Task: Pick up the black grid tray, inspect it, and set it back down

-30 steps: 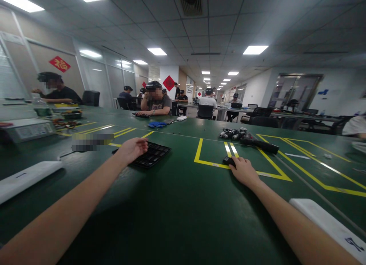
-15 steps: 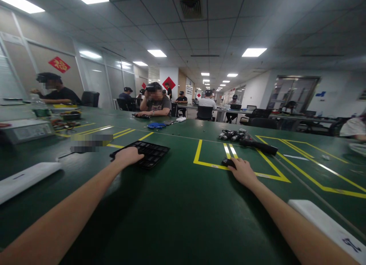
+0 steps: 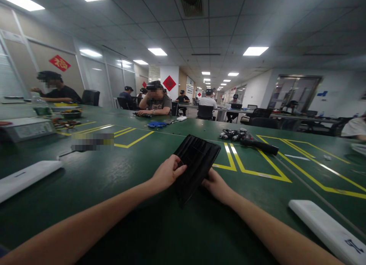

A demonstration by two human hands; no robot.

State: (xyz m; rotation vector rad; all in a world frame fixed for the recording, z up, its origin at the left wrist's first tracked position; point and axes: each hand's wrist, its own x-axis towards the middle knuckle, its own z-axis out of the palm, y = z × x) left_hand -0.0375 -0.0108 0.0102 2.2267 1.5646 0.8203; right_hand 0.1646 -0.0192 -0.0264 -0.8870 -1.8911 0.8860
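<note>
A flat black tray [image 3: 196, 164] with a grid of small cells is tilted up above the green table [image 3: 128, 204], near its middle. My left hand [image 3: 167, 173] grips the tray's left edge, fingers curled over it. My right hand [image 3: 215, 185] holds the tray's lower right edge from beneath, its fingers partly hidden behind the tray. The small black object that lay under my right hand earlier is out of sight.
Yellow tape boxes [image 3: 251, 166] mark the table. A pile of black and silver parts [image 3: 236, 134] and a black tool [image 3: 259, 145] lie beyond. White strips lie at left [image 3: 27, 177] and right [image 3: 326, 227]. Other people sit at the far side.
My left hand lifted the black tray from the table's left and carried it to the middle. My right hand left the small black object and took hold of the tray.
</note>
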